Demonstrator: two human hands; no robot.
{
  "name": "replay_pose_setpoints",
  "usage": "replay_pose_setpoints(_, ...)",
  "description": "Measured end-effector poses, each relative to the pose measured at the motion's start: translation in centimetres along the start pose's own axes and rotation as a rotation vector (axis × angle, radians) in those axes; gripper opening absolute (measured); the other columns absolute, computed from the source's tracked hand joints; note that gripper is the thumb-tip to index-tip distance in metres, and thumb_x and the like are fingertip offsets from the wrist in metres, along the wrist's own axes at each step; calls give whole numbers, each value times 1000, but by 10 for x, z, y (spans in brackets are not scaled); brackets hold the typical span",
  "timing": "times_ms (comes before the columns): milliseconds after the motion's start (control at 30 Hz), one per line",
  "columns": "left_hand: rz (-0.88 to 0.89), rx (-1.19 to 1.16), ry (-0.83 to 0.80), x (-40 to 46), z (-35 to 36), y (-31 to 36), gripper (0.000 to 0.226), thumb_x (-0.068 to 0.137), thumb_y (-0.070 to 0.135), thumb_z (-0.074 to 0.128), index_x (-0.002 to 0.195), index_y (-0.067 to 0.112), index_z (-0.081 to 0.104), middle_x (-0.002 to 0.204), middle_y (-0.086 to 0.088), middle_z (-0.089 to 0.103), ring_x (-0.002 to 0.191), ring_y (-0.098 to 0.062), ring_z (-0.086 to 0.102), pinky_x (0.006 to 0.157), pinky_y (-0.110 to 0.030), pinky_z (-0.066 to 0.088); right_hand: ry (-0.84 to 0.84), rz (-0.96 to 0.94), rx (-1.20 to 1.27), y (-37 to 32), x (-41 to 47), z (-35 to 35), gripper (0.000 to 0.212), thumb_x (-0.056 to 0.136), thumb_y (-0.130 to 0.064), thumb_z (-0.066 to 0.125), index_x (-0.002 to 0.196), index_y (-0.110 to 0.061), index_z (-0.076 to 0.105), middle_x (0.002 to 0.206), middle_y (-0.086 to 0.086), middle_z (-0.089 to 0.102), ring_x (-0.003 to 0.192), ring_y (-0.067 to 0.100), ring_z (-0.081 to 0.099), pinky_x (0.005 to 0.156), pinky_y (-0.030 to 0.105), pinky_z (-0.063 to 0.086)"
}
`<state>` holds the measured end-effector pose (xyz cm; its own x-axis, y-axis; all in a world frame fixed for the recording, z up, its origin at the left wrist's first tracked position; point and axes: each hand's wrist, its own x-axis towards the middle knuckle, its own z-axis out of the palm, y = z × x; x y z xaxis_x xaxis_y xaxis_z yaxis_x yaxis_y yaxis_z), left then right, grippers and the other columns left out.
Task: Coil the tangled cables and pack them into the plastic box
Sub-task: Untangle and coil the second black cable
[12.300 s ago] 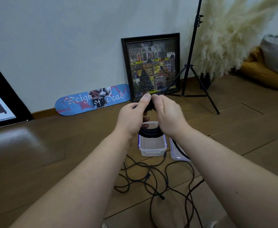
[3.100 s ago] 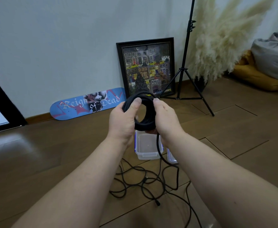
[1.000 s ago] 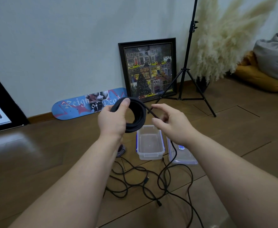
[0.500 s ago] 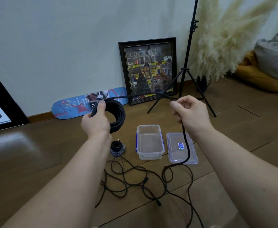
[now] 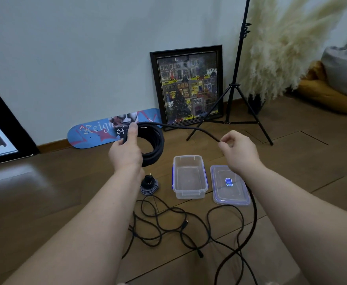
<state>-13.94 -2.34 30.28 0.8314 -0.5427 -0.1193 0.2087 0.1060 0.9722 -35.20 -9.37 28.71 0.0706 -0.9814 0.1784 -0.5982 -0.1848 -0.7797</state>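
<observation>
Head view, coiling step: left hand (image 5: 125,153) grips the black coil (image 5: 152,142) above the floor; right hand (image 5: 237,151) pinches the free cable run (image 5: 191,129), whose slack trails onto the tangled cables (image 5: 168,227); plastic box (image 5: 189,194) stands open, holding nothing; next move, by judgement, lays another loop onto the coil.

Lid (image 5: 230,185) lies right of box (image 5: 189,177); small coil (image 5: 149,185) lies left.

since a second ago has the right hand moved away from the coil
Yes. The right hand has swung rightward off the coil, past the plastic box, and now hangs over the lid, pinching the cable.
</observation>
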Motion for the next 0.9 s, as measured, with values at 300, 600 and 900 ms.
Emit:
replay_pose_setpoints(300,197,225,60,4,-4,-3,40,86,44,71,105,12,57,96,2,59,77,-11,55,55,-17,36,-577,-497,-743,-44,-28,0,18,91,-16,55,99,-28,65,94,-7,63,90,18,60,78,37,55)
replay_pose_setpoints(600,152,224,30,1,-2,-6,47,85,46,71,111,8,61,99,-2,60,74,-11,52,54,-19,36,47,-415,44,-29,-14,10,14,93,-18,62,106,-20,69,86,-6,65,83,15,60,77,32,50)
replay_pose_setpoints(900,-55,148,65,9,-7,-8,52,83,48,73,112,6,62,99,-3,58,71,-11,48,68,-32,39,-227,223,812,-16,2,-7,12,93,0,51,90,-1,63,74,8,57,59,12,46,56,23,41)
